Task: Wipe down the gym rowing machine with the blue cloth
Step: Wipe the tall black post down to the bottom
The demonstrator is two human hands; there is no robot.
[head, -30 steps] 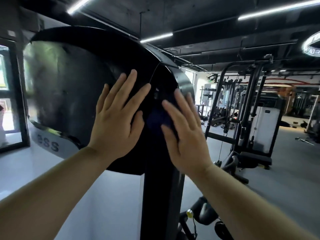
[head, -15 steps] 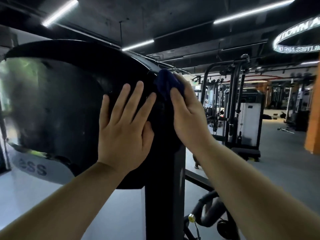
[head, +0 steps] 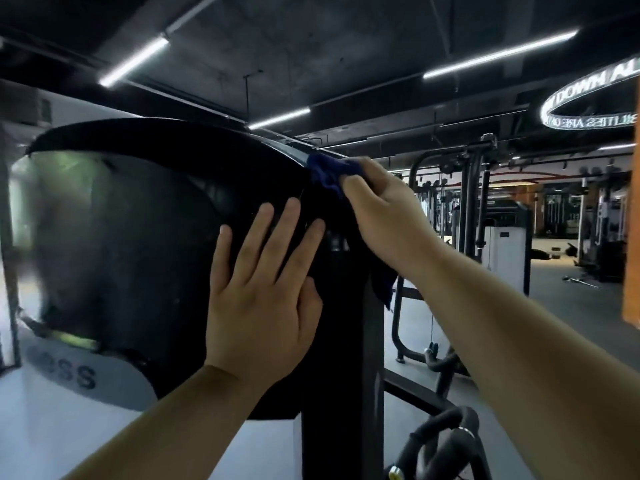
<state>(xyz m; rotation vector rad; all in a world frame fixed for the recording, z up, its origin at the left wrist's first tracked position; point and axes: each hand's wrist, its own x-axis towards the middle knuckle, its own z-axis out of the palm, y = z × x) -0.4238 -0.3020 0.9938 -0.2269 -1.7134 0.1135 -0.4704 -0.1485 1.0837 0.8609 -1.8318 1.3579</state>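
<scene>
Head view puts both your bare hands on the rowing machine's round black housing (head: 131, 244); your left hand (head: 263, 303) lies flat against its right-hand side, palm down on the dark surface, fingers (head: 258, 237) straight and slightly fanned with small gaps between them, thumb tucked close beside the palm; it holds nothing, only presses on the housing; your right hand (head: 384, 216) sits higher, at the housing's upper right edge, where the rim curves down toward the upright black post (head: 343, 358); its fingers are curled tight around the blue cloth (head: 329, 173), gripping it in a bunch against the rim, so the fingertips themselves are hidden in the fabric and you cannot tell how each one lies; a wad of the cloth pokes out above and to the left of your knuckles, touching the rim; a loose dark tail of it hangs below your wrist beside the post; behind your right forearm, well apart, stand cable machines (head: 478, 209) on the gym floor (head: 571, 306).
</scene>
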